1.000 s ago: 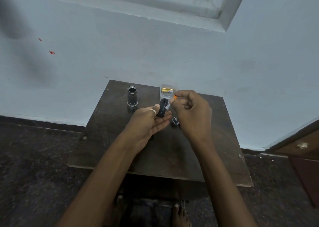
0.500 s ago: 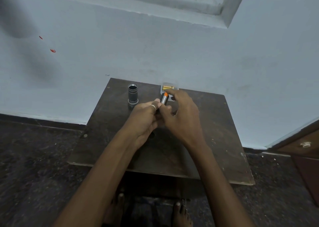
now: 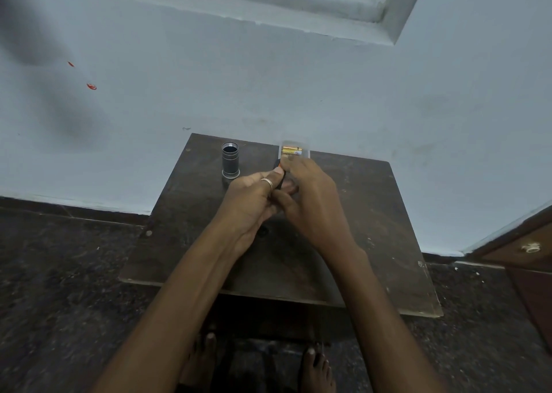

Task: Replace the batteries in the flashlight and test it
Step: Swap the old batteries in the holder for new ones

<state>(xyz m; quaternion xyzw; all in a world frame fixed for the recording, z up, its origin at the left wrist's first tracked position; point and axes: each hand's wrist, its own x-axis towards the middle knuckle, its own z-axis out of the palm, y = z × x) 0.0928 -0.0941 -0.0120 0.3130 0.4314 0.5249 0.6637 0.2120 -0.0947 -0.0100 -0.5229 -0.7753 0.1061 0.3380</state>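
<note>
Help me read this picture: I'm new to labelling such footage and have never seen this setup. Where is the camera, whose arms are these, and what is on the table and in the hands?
No machine here: the camera sits on a person's head and looks down, so the arms are their own. The left hand and right hand meet over a small dark table. Between them they hold a small black holder with an orange-tipped battery showing; most of it is hidden. On the table stands the flashlight body, upright and open at the top. Behind the hands lies a clear pack of batteries. Bare feet show below.
</note>
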